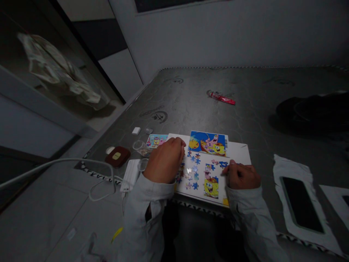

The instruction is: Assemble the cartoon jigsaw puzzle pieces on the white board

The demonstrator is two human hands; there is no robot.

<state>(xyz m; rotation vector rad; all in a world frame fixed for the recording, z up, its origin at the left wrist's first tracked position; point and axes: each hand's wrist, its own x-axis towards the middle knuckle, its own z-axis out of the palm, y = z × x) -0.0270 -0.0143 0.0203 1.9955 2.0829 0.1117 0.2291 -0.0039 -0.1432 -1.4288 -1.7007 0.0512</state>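
Note:
My left hand (167,160) is closed above the left side of a white board (240,151), fingers pressed together. Its fingertips are turned from view, and whatever they hold is hidden. My right hand (244,176) is curled at the board's right side, its thumb and forefinger beside a blue puzzle piece (223,164); I cannot make out anything in its grip. Between the hands lie loose puzzle pieces (194,169) and a joined yellow cartoon section (211,187). A blue picture card (208,142) rests along the board's far edge.
Left of the board are a second picture card (156,141), a clear cup (141,147), a brown case (117,157) and a white power strip (131,175) with a cable. A phone (301,203) lies right, a red packet (222,98) farther back, a dark object (313,111) far right.

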